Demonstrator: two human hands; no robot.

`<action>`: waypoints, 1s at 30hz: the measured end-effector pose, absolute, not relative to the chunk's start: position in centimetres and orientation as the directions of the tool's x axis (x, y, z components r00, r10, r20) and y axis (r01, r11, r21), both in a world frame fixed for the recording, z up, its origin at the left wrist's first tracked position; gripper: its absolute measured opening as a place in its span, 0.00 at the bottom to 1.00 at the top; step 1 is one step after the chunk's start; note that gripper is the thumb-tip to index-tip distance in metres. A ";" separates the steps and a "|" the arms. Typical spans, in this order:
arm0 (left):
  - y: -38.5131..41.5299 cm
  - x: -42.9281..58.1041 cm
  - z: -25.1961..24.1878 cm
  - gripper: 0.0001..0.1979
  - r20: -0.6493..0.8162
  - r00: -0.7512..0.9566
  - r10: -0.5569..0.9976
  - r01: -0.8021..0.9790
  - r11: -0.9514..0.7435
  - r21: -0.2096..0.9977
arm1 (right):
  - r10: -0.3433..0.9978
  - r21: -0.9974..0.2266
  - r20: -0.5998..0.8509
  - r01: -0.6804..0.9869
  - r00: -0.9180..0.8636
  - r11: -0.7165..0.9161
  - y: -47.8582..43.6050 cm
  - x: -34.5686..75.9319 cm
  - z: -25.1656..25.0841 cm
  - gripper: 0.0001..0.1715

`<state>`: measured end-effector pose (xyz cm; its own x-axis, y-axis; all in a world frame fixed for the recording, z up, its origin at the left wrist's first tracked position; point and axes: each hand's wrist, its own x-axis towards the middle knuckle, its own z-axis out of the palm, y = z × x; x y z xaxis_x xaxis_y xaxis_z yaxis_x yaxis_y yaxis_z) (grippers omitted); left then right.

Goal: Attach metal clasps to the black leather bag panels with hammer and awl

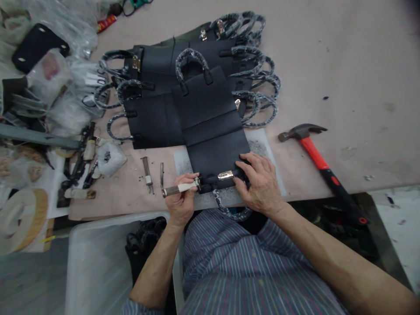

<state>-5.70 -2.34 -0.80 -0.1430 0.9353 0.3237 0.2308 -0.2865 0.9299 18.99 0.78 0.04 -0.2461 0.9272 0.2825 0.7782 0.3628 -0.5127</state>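
Note:
A black leather bag panel point(216, 153) lies unfolded in front of me, its near edge over a pale speckled board point(262, 148). Near that edge is a gold metal clasp point(225, 175). My left hand point(180, 199) is closed round a metal punch tool point(179, 188) with a white-wrapped middle, its tip at the panel's near left corner. At the near right corner, my right hand point(259, 181) rests with fingers apart on the panel, just right of the clasp. A plastic-wrapped handle point(229, 212) hangs past the table edge.
More black bag panels point(154, 118) with wrapped handles are piled behind. A red-handled hammer point(315, 153) lies at right. Punch tools point(147, 173), a tape roll point(22, 221) and plastic bags point(59, 26) are at left. Below stands a white bin point(98, 262).

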 end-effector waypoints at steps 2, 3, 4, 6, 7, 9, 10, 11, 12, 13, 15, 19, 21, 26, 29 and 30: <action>-2.4 -5.7 -0.9 0.06 0.309 -0.166 0.936 0.222 -0.270 0.937 | 0.925 -0.512 0.286 0.777 -0.248 0.367 0.8 19.0 0.0 0.24; -2.4 -5.8 -0.9 0.06 0.297 -0.180 0.938 0.216 -0.256 0.942 | 0.924 -0.510 0.288 0.777 -0.250 0.369 0.7 19.0 0.0 0.24; -2.4 -5.8 -1.0 0.07 0.285 -0.194 0.939 0.209 -0.245 0.947 | 0.923 -0.506 0.291 0.778 -0.253 0.372 0.7 19.0 0.0 0.24; -2.5 -5.8 -1.1 0.07 0.275 -0.209 0.939 0.191 -0.236 0.953 | 0.920 -0.496 0.296 0.781 -0.259 0.379 0.7 19.0 0.0 0.23; -2.6 -5.8 -1.1 0.06 0.276 -0.207 0.939 0.181 -0.240 0.954 | 0.919 -0.492 0.297 0.783 -0.261 0.381 0.8 19.0 0.0 0.23; -2.6 -5.8 -1.1 0.06 0.283 -0.189 0.940 0.166 -0.253 0.953 | 0.918 -0.487 0.297 0.785 -0.264 0.383 0.8 19.0 -0.1 0.23; -2.6 -5.8 -1.0 0.05 0.287 -0.179 0.941 0.164 -0.260 0.952 | 0.918 -0.487 0.295 0.785 -0.265 0.383 0.8 19.0 -0.1 0.23; -2.5 -5.8 -1.0 0.05 0.293 -0.168 0.941 0.166 -0.266 0.949 | 0.918 -0.488 0.295 0.785 -0.264 0.383 0.8 19.0 -0.1 0.23; -2.5 -5.8 -0.9 0.05 0.303 -0.156 0.940 0.173 -0.276 0.945 | 0.918 -0.489 0.294 0.784 -0.265 0.383 0.8 19.0 -0.2 0.23; -2.4 -5.8 -0.7 0.05 0.317 -0.144 0.938 0.182 -0.289 0.940 | 0.918 -0.489 0.295 0.784 -0.265 0.383 0.8 19.0 -0.3 0.23; -2.2 -5.7 -0.4 0.05 0.350 -0.115 0.930 0.207 -0.322 0.924 | 0.919 -0.489 0.294 0.784 -0.264 0.382 0.8 19.0 -0.4 0.23; -1.9 -5.7 0.0 0.05 0.388 -0.079 0.918 0.224 -0.363 0.905 | 0.920 -0.491 0.292 0.784 -0.262 0.379 0.8 19.0 -0.4 0.23; -1.9 -5.6 0.1 0.06 0.384 -0.074 0.920 0.218 -0.361 0.907 | 0.919 -0.492 0.293 0.783 -0.263 0.381 0.8 19.0 -0.4 0.23; -2.0 -5.6 0.1 0.08 0.378 -0.063 0.924 0.216 -0.357 0.909 | 0.920 -0.499 0.294 0.779 -0.260 0.380 0.8 19.0 -0.2 0.23; -2.0 -5.6 0.1 0.08 0.385 -0.042 0.922 0.234 -0.365 0.901 | 0.921 -0.506 0.294 0.776 -0.256 0.377 0.8 19.0 -0.2 0.23; -2.0 -5.7 0.2 0.08 0.387 -0.033 0.921 0.245 -0.368 0.897 | 0.921 -0.507 0.292 0.776 -0.256 0.376 0.8 19.0 -0.2 0.23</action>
